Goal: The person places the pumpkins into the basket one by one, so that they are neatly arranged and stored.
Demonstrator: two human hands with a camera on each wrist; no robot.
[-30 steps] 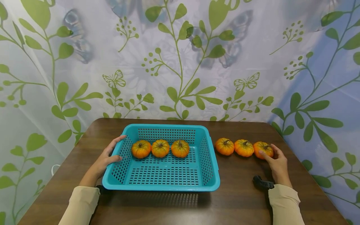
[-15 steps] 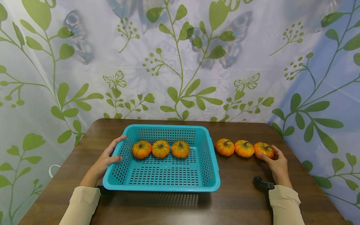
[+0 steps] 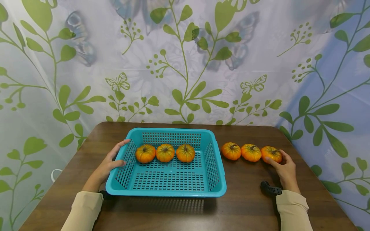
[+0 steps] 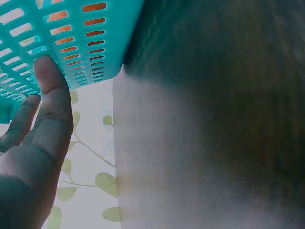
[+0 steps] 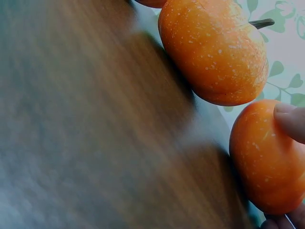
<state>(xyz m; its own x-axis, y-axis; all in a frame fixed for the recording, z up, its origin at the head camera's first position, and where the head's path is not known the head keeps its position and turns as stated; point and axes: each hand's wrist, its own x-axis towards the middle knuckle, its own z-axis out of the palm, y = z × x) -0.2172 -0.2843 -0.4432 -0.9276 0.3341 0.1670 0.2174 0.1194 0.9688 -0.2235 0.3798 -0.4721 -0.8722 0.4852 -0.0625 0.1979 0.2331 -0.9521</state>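
Observation:
My left hand (image 3: 106,166) is at the left side of a turquoise plastic basket (image 3: 166,193), its thumb over the rim. In the left wrist view, fingers (image 4: 51,93) lie against the perforated outer wall. Inside the basket stand three small orange pumpkins in a row: a left one (image 3: 145,153), a middle one (image 3: 165,152) and a right one (image 3: 185,153). My right hand (image 3: 286,170) holds the rightmost pumpkin (image 3: 270,154) of another row of three on the table, thumb in front and fingers around its right side.
Right of the basket, two more pumpkins, one nearer (image 3: 231,151) and one in the middle (image 3: 251,152), line up beside the held one. The brown wooden table (image 3: 240,205) ends at a leaf-printed cloth (image 3: 185,64). A black wrist mount (image 3: 270,188) is at my right wrist.

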